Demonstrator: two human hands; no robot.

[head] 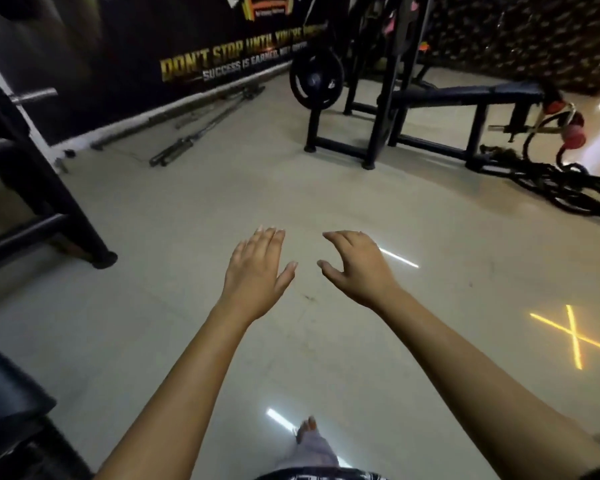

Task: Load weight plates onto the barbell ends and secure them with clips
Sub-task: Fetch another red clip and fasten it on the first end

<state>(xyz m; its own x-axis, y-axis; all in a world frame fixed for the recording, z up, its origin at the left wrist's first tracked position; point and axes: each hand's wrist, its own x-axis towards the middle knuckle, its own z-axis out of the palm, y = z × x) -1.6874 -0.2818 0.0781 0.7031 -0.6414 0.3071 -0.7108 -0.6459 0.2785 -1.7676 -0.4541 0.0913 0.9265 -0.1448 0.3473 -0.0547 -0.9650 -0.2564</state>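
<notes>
A black weight plate (316,83) hangs on the end of a bar at a black bench press rack (378,98), far ahead at upper centre. My left hand (257,271) and my right hand (354,265) are stretched out in front of me above the bare floor, side by side and a little apart. Both are empty with the fingers apart, the right one curled slightly. Several loose barbells (201,126) lie on the floor along the dark wall at upper left. I see no clips.
A black metal frame (42,202) stands at the left, with a dark padded edge (7,393) at lower left. A thick black rope (568,188) lies coiled on the floor at right, beyond the bench (465,93). My bare foot (307,431) shows at the bottom.
</notes>
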